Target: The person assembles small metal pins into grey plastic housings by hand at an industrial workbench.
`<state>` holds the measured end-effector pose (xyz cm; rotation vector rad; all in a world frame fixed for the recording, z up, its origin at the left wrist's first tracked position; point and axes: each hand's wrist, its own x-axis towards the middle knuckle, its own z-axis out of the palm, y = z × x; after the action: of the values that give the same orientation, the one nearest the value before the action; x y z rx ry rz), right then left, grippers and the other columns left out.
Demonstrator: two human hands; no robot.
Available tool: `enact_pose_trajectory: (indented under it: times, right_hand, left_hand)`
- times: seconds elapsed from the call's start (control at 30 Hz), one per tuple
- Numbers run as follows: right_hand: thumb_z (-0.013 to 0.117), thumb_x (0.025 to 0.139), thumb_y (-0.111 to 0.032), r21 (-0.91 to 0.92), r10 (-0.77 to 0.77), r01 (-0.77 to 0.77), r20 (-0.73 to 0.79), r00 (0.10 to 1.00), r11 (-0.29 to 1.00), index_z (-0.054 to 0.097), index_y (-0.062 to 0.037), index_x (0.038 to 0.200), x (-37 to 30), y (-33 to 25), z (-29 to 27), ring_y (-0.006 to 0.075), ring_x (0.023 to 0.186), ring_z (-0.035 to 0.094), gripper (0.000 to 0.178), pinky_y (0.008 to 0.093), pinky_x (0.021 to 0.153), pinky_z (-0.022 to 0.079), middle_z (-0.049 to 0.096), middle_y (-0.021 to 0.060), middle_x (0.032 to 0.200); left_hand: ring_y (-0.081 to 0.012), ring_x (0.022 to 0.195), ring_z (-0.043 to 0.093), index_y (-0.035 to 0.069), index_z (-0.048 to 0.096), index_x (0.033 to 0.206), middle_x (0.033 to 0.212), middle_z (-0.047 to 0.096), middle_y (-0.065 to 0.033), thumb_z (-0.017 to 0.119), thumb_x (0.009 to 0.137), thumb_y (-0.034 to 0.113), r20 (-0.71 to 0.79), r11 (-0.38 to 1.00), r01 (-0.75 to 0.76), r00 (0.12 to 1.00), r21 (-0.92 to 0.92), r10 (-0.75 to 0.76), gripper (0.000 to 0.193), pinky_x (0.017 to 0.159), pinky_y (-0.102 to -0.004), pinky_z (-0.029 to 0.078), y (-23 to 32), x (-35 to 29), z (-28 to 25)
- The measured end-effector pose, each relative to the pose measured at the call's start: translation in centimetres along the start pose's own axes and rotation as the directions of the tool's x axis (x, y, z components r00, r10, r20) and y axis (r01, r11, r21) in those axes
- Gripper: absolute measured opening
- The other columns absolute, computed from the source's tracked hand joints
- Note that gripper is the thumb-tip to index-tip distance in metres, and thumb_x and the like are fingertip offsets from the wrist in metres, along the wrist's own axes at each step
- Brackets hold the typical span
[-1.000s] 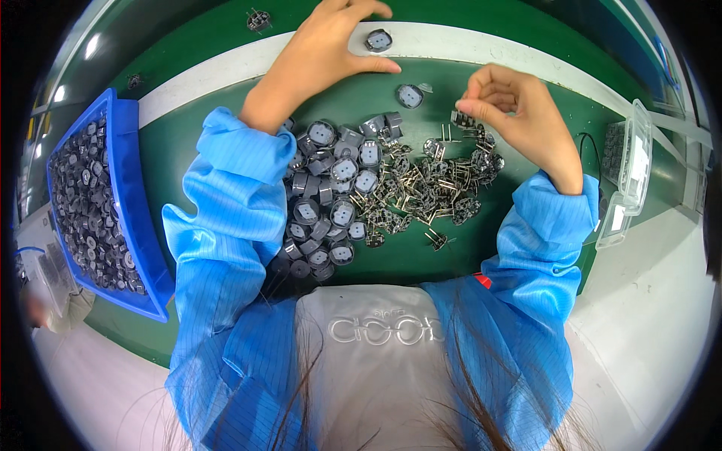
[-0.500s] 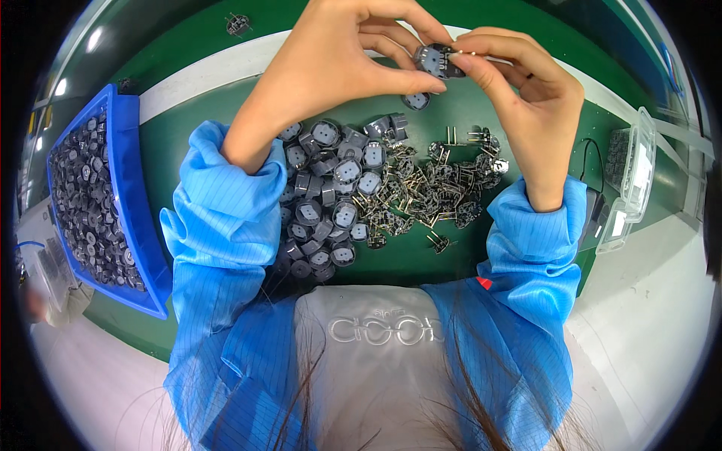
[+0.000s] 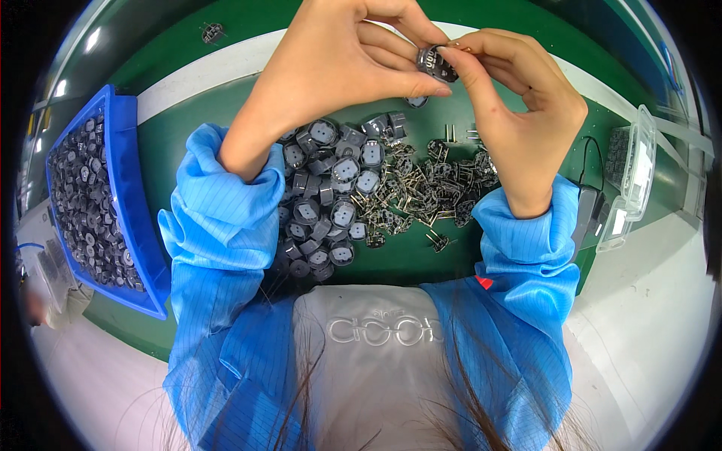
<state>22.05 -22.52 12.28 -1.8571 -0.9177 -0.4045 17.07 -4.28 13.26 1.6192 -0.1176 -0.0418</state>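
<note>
High over the green bench, my left hand [image 3: 331,64] pinches a round dark plastic housing [image 3: 423,66] between thumb and fingers. My right hand [image 3: 530,113] holds a small black circuit board [image 3: 441,69] with metal pins by thumb and forefinger. The board lies against the open face of the housing; whether it is seated inside I cannot tell. Below my left wrist spreads a heap of similar grey-black housings [image 3: 323,195]. Beside it, toward my right sleeve, is a tangle of pinned circuit boards [image 3: 421,188]. Another housing [image 3: 416,101] shows partly under my left thumb.
At the left stands a blue bin [image 3: 139,203] full of dark round parts. A clear plastic box [image 3: 639,165] with its lid sits at the right, near a black device [image 3: 590,210] with a cable. Beyond the white rail [image 3: 218,64], a lone circuit board [image 3: 213,32] lies on green.
The circuit board in my right hand has come over the housing's face, and the housing has turned. On the far green strip, the lone board has shifted left.
</note>
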Motion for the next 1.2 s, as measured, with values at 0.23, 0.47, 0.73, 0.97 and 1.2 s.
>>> enact_pose_trajectory:
  times: [0.23,0.47,0.73,0.97,1.2]
  right_hand:
    - [0.075,0.070,0.008,-0.244,-0.182,0.179,0.010,0.983,0.953,0.071,-0.0032,0.085,0.0,-0.9,0.2,0.0182,0.079,0.069,0.019,0.0261,0.069,0.055,0.067,0.0095,0.087]
    - [0.060,0.087,0.003,0.326,0.197,-0.266,0.232,0.953,0.907,0.062,-0.0018,0.112,-0.4,0.5,0.8,0.0264,0.089,0.068,0.026,0.0344,0.078,0.057,0.066,0.0147,0.099]
    - [0.058,0.091,0.002,0.359,0.231,-0.354,0.344,0.910,0.863,0.061,0.0039,0.117,-0.9,1.6,0.4,0.0168,0.100,0.062,0.027,0.0300,0.088,0.050,0.066,0.0135,0.107]
    - [0.073,0.083,-0.015,-0.161,0.326,-0.300,0.172,0.930,0.940,0.067,-0.0002,0.106,-0.5,0.8,-1.9,0.0268,0.089,0.067,0.029,0.0341,0.075,0.055,0.068,0.0171,0.101]
    - [0.079,0.074,-0.023,-0.531,0.389,-0.142,0.388,0.836,0.835,0.068,-0.0019,0.098,-2.7,4.8,-6.2,0.0338,0.083,0.066,0.033,0.0388,0.072,0.053,0.068,0.0175,0.094]
  left_hand:
    - [-0.0146,0.082,0.069,-0.005,0.064,0.100,0.092,0.069,-0.0121,0.074,0.078,-0.004,-0.053,0.983,-0.168,0.984,0.071,0.172,0.024,0.078,-0.0273,0.056,-2.0,-0.3,0.2]
    - [-0.0109,0.082,0.067,-0.004,0.060,0.100,0.088,0.069,-0.0108,0.075,0.070,-0.006,-0.021,0.912,-0.361,0.931,-0.194,0.365,0.033,0.074,-0.0224,0.056,-2.1,0.8,0.3]
    - [-0.0130,0.088,0.067,0.001,0.049,0.110,0.090,0.069,-0.0122,0.076,0.069,-0.003,-0.198,1.000,-0.003,0.980,-0.008,0.001,0.049,0.077,-0.0232,0.055,0.9,-0.5,1.8]
    - [-0.0097,0.079,0.065,-0.003,0.062,0.097,0.086,0.067,-0.0088,0.064,0.077,-0.005,-0.231,0.953,-0.022,0.968,0.302,0.096,0.020,0.071,-0.0225,0.053,-3.0,2.7,-1.1]
    - [-0.0359,0.101,0.058,0.003,0.069,0.096,0.099,0.063,-0.0163,0.070,0.075,0.006,-0.423,0.448,0.254,0.843,0.857,0.332,0.021,0.090,-0.0423,0.047,-6.3,3.1,-4.8]
